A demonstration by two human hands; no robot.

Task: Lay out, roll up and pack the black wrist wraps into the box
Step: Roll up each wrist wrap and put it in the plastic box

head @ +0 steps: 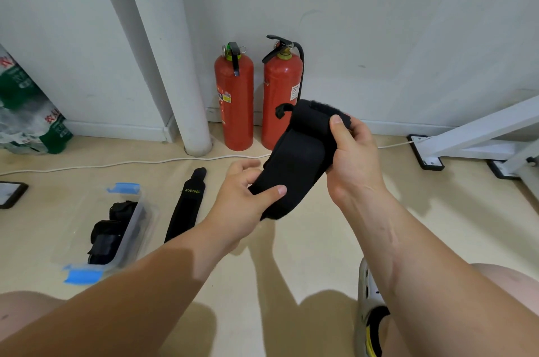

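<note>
Above the floor (291, 254), the right hand (354, 158) and left hand (246, 205) are gripping opposite ends of one black wrist wrap (294, 164), partly folded over at its top. Left of that wrap, the clear box (137, 219) is holding rolled black wraps (109, 232). Between box and held wrap, a flat wrap (186, 208) is lying stretched out.

A single wide-angle view from the person's head looks forward and steeply down at the beige floor (291, 254), close over both forearms. It faces the white wall (379, 21), where two red cylindrical fire extinguishers (234, 106) stand; straight lines bow towards the edges.
</note>
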